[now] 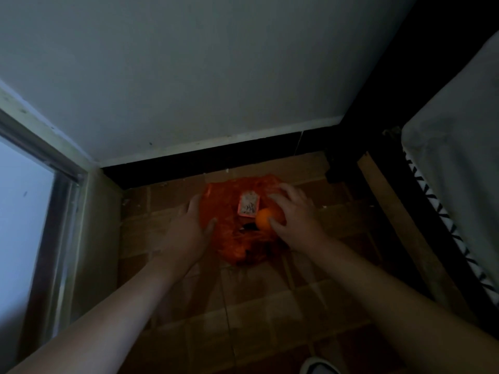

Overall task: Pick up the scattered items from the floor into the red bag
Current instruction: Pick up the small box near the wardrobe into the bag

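your right hand (293,217) curls its fingers and thumb around the orange ball (265,218) over the red bag (229,228), which lies on the tiled floor (167,265) at 12 o'clock, while your left hand (189,225), fingers straight, touches the bag's 9 o'clock edge, with a small printed card (248,206) lying on the bag.

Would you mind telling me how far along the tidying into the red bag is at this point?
Nearly finished, it seems. The right hand grips an orange ball over the red bag, where a small pink packet also lies. The left hand rests at the bag's edge. No other loose items show on the tiled floor; dropping the ball in remains.
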`<state>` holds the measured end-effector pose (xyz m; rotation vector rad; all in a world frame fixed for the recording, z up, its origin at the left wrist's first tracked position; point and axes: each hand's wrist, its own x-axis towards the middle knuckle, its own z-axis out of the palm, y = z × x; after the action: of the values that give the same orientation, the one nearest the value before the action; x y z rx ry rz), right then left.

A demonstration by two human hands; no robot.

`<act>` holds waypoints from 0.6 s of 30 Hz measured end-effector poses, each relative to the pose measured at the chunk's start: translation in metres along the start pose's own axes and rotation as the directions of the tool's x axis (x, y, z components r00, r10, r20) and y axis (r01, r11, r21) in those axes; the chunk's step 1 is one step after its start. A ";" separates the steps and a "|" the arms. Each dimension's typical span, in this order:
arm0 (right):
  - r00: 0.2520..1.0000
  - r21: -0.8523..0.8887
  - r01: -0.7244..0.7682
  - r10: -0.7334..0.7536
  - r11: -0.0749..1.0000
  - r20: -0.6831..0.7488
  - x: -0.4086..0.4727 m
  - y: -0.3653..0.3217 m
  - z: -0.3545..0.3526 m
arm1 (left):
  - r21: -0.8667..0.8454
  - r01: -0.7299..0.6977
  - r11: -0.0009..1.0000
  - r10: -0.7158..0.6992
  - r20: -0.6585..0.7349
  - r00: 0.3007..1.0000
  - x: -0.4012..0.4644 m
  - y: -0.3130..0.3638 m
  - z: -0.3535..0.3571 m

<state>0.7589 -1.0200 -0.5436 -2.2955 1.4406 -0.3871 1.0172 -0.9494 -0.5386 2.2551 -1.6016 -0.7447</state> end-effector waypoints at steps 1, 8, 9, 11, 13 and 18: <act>0.999 -0.053 0.010 -0.007 0.999 0.050 0.004 -0.001 0.003 | -0.003 -0.024 1.000 0.024 -0.013 1.000 0.002 0.004 0.000; 0.960 -0.332 0.109 -0.012 0.937 0.279 0.045 -0.021 0.008 | -0.047 -0.074 0.996 0.072 -0.029 0.997 0.017 0.022 0.000; 0.945 -0.375 0.102 0.029 0.921 0.326 0.048 -0.023 0.007 | -0.030 -0.073 0.997 0.072 -0.037 0.997 0.017 0.022 0.001; 0.922 -0.421 0.066 0.106 0.905 0.373 0.049 -0.025 0.003 | -0.006 -0.060 0.998 0.060 -0.040 0.997 0.016 0.021 0.000; 0.930 -0.407 -0.002 0.151 0.913 0.336 0.043 -0.025 -0.001 | 0.009 -0.055 0.998 0.055 -0.074 0.996 0.016 0.021 -0.004; 0.975 -0.043 -0.221 0.222 0.974 0.017 0.018 -0.020 -0.018 | -0.084 -0.147 0.986 0.122 -0.245 0.962 0.012 0.052 -0.031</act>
<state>0.7743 -1.0319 -0.5180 -2.1325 1.6862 -0.2669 0.9957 -0.9806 -0.4897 2.0515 -1.5460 -0.4862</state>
